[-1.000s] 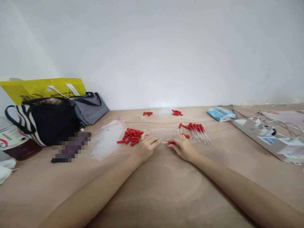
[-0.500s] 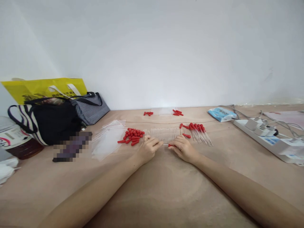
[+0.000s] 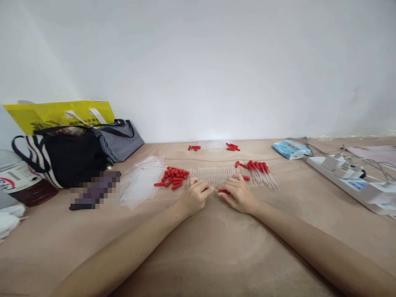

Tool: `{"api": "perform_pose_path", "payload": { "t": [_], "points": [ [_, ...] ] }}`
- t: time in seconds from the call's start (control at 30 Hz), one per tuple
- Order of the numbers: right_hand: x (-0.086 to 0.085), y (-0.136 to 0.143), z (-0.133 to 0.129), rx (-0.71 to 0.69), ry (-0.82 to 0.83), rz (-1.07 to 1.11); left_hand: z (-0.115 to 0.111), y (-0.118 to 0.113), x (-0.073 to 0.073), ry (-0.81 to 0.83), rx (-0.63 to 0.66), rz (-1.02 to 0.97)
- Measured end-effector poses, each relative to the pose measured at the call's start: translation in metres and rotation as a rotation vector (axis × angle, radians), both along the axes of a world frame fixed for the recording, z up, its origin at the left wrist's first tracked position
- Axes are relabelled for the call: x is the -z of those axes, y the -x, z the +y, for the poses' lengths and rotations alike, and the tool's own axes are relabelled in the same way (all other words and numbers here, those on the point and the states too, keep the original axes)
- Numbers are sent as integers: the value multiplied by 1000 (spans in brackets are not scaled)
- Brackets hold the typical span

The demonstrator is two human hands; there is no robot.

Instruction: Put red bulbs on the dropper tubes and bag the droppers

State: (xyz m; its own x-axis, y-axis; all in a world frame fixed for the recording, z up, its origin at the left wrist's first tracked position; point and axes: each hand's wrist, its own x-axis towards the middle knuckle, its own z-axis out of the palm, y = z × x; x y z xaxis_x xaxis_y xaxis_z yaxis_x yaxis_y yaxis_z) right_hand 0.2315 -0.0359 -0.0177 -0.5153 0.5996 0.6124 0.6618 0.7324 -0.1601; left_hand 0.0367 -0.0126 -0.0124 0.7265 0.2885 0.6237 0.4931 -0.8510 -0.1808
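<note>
My left hand [image 3: 194,196] is closed, pinching a clear glass dropper tube [image 3: 216,191] of which only a short piece shows between the hands. In the closed fingers of my right hand [image 3: 237,194] is a red rubber bulb [image 3: 224,192], in line with the tube and against its end. Just beyond both hands lies a row of clear glass tubes [image 3: 215,175]. Left of them is a pile of loose red bulbs [image 3: 173,175]. On the right, several droppers with red bulbs [image 3: 260,171] lie side by side, with a few loose bulbs [image 3: 246,177] near my right hand.
Clear zip bags [image 3: 142,181] lie left of the bulbs, near a blurred dark object [image 3: 95,190]. Bags [image 3: 71,156] and a bottle [image 3: 24,181] stand far left. At right are a blue packet [image 3: 290,149] and a power strip [image 3: 343,177] with cables. More bulbs [image 3: 194,147] lie near the wall.
The hands have drawn slightly closer together, and less of the glass tube shows between them. More of the red bulb is visible at my right fingertips.
</note>
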Motion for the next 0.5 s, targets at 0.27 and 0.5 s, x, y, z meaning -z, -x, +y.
{"api": "perform_pose_path", "payload": {
  "t": [0.27, 0.5],
  "points": [
    [-4, -4, 1, 16, 74, 68, 0, 2, -1, 10, -37, -55],
    [0, 7, 2, -73, 589, 841, -6, -2, -5, 187, -80, -219]
  ]
}}
